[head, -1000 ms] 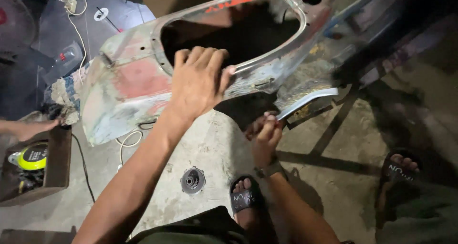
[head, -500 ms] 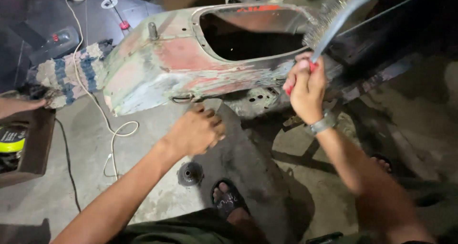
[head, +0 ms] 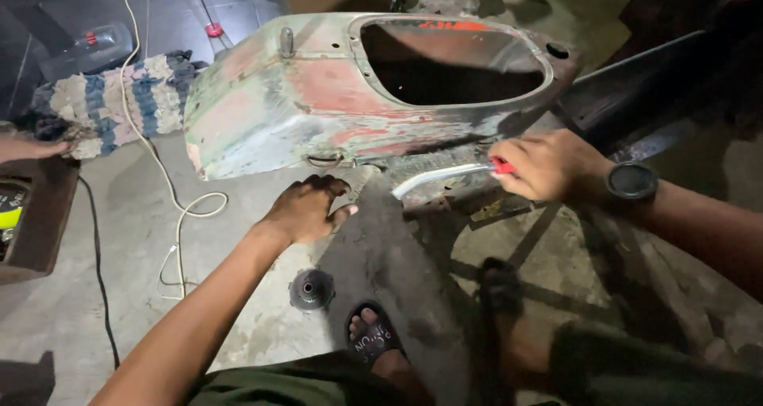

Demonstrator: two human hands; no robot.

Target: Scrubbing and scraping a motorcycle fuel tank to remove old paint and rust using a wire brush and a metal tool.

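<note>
So the main thing here is a wire brush with a red handle and a pale curved shank, held low against the underside edge of an old metal body shell. The right hand is wrapped tight around the red grip end, knuckles up, with a black round watch on that wrist. The brush end points left, toward the rusty lower seam of the shell, just under the big oval opening cut in its top.

The shell itself is pretty beat up, patchy red, green and bare grey, lying on its side on the concrete floor. There's a small stud sticking up near its top left edge and a little wire loop hanging at the bottom rim.

The left hand is loosely curled and holding nothing, fingers bent downward just below that loop, right by the shell's lower edge; can't tell if the fingertips actually touch it.

Further out: a small round metal part sits on the floor near a sandalled foot. A white cable snakes across the floor to the left, past a striped rag. At the far left edge another person's hand rests by a brown box.
</note>
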